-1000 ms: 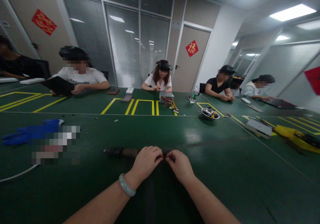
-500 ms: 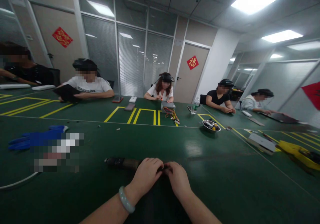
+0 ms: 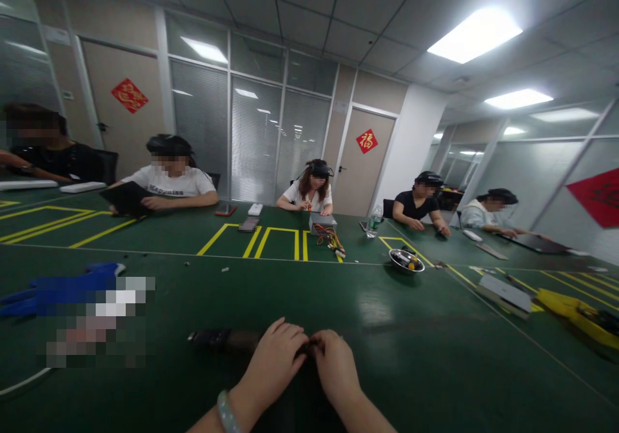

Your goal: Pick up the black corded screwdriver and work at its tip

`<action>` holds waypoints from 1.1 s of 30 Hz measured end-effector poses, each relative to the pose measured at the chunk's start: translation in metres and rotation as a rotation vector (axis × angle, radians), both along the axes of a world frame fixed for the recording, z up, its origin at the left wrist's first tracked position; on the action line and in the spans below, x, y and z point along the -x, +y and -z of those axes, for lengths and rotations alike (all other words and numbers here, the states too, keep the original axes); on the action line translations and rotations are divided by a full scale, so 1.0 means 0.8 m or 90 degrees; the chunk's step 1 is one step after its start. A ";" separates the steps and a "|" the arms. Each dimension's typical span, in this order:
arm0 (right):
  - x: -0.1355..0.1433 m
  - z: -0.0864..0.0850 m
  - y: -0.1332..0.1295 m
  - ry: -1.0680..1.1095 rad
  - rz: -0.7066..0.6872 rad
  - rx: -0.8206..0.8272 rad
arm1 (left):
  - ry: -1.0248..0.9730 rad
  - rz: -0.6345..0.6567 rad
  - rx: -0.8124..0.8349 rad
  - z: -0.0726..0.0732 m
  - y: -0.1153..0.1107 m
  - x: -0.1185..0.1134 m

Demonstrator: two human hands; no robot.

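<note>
A long dark, roughly cylindrical tool (image 3: 229,341) lies across the green table in front of me, its narrow metallic tip pointing left. My left hand (image 3: 279,349) is wrapped over the tool's right part, fingers curled down. My right hand (image 3: 334,359) meets it from the right, thumb and fingertips pinched close to the left fingertips. Whatever sits between the fingertips is small, dark and mostly covered, so I cannot make it out. The tool's right end is hidden behind my hands.
Left of me lie a blue glove (image 3: 62,288) and a white cable (image 3: 29,381). Ahead are a metal bowl (image 3: 407,269) of small parts, a water bottle (image 3: 374,222) and a grey box with coloured wires (image 3: 323,222). A yellow case (image 3: 575,307) stands right. Several people sit opposite.
The view has tilted up, so the table and my hands appear lower in the picture. My hands keep nearly the same pose at the tool. A person opposite in black has moved their hands apart.
</note>
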State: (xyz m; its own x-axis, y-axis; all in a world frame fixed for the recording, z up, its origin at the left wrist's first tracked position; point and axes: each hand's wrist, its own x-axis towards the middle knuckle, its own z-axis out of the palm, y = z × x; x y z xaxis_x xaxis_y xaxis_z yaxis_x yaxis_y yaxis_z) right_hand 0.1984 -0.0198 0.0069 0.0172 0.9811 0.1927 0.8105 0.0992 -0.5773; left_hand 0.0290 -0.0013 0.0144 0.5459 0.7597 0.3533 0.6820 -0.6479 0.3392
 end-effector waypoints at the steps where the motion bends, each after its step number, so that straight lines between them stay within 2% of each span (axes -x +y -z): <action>1: 0.001 0.002 0.001 0.000 0.001 -0.006 | 0.000 -0.002 -0.001 0.001 0.000 0.001; 6: 0.001 0.009 0.001 -0.008 0.008 -0.024 | -0.006 -0.009 0.023 0.000 -0.001 -0.002; 13: 0.000 0.009 0.000 -0.016 0.016 -0.017 | -0.003 -0.020 0.053 -0.002 -0.002 -0.005; 33: 0.003 0.014 0.000 -0.021 0.031 -0.029 | -0.010 -0.016 0.030 0.005 0.002 -0.004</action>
State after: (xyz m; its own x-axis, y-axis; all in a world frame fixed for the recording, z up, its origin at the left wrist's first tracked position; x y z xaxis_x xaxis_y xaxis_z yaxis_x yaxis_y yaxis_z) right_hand 0.1959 -0.0195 -0.0046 0.0580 0.9696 0.2378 0.8338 0.0839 -0.5456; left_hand 0.0320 0.0000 0.0101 0.5217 0.7886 0.3255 0.6920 -0.6143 0.3791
